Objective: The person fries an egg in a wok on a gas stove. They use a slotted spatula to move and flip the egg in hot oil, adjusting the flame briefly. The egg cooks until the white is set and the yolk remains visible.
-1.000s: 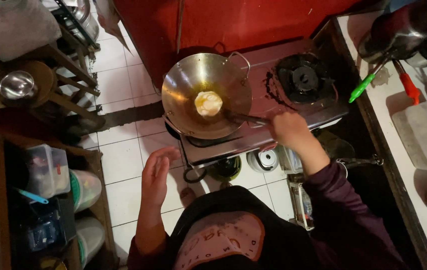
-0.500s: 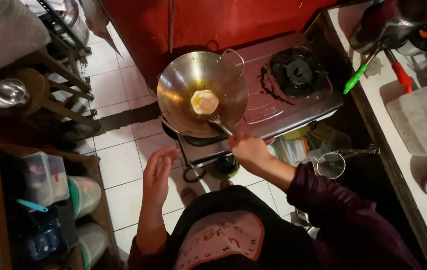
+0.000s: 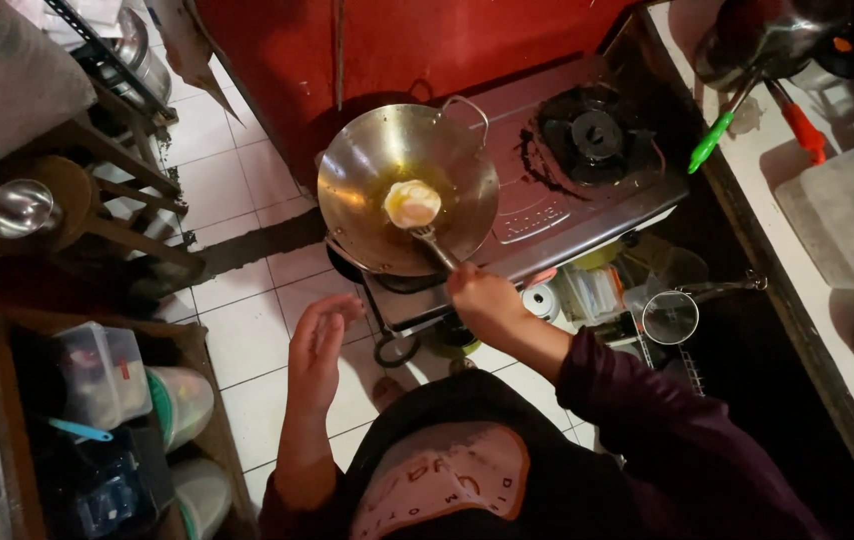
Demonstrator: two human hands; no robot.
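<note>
Right hand (image 3: 482, 298) grip: fingers closed around the handle end of a metal spatula (image 3: 434, 246). Spatula runs up and left from the fist into the wok (image 3: 357, 170), blade end touching the near edge of the fried egg (image 3: 413, 203). Blade itself mostly hidden by the egg, can't tell whether it sits under it or just against it.

Left hand (image 3: 314, 345) grip: open, holds nothing, fingers straight and together, palm turned toward the stove side. It hangs over the white floor tiles (image 3: 247, 340), just left of the stove's front corner, touching nothing.

Egg: pale white with yellow centre, lying low in the middle of the wok. Wok is round, shiny steel, loop handle at its far right rim, sitting on the left burner of a two-burner gas stove (image 3: 587, 215). Right burner (image 3: 597, 132) is bare, dark grate visible.

Right of the stove: a white worktop (image 3: 757, 170) with a dark pot (image 3: 747, 45), a green-handled tool (image 3: 712, 142), a red-handled tool (image 3: 802, 128) and a translucent lidded box (image 3: 847, 215). Below the stove's front edge: a small wire strainer (image 3: 671, 317) among cluttered containers.

Left side: wooden shelf with a steel bowl (image 3: 17, 208), plastic tubs lower down (image 3: 102, 375). Red wall behind the stove.
</note>
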